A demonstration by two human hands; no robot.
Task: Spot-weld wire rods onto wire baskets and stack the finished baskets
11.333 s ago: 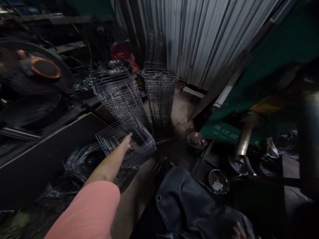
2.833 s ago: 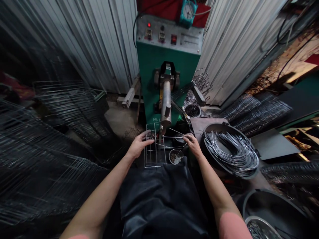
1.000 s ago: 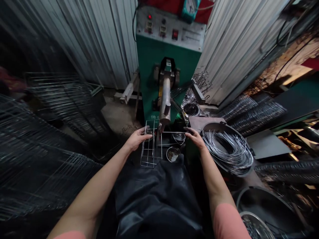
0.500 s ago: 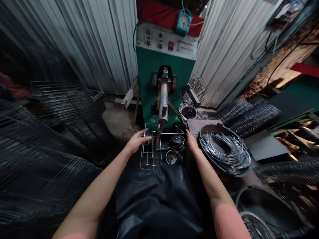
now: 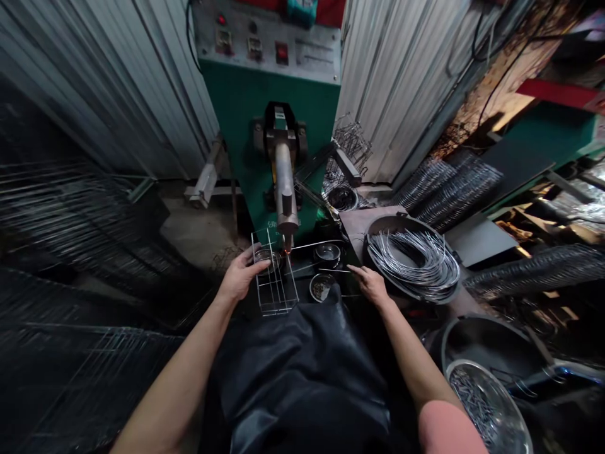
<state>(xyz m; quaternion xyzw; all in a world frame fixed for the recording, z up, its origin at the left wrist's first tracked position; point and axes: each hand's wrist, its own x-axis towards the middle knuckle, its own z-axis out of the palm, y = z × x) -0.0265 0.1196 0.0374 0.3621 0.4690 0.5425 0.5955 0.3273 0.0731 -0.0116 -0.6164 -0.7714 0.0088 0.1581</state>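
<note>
Left hand (image 5: 241, 277): fingers curled, thumb and fingertips wrapped on the top end of a wire frame (image 5: 274, 293), a rectangular grid standing tilted on end. Frame placed centre of the picture, just in front of the green spot welder (image 5: 269, 120), bottom end at the edge of a dark apron (image 5: 302, 378). Top end held right under the metal electrode (image 5: 283, 189), apparently to keep the joint at the tip; small orange glow visible at the contact point.

Right hand (image 5: 371, 284): fingers drawn together, tips at the end of a thin wire (image 5: 331, 270) lying across toward the frame. Actual pinch hard to confirm at this size. Wire's far end near the frame, so both hands meet at the electrode.

Within reach on the dark desk (image 5: 347, 252): steel bowl (image 5: 327, 254) and, nearer the apron, small bowl of scraps (image 5: 322, 287), both just right of the frame, convenient for either hand. Coil of cut wire (image 5: 413, 265) in a round pan right of the right hand, likewise close by. Steel basin of short wires (image 5: 486, 403) at lower right. Stacked wire racks (image 5: 449, 183) at right, more blurred racks (image 5: 70, 233) at left. Corrugated metal wall (image 5: 113, 82) at upper left.
</note>
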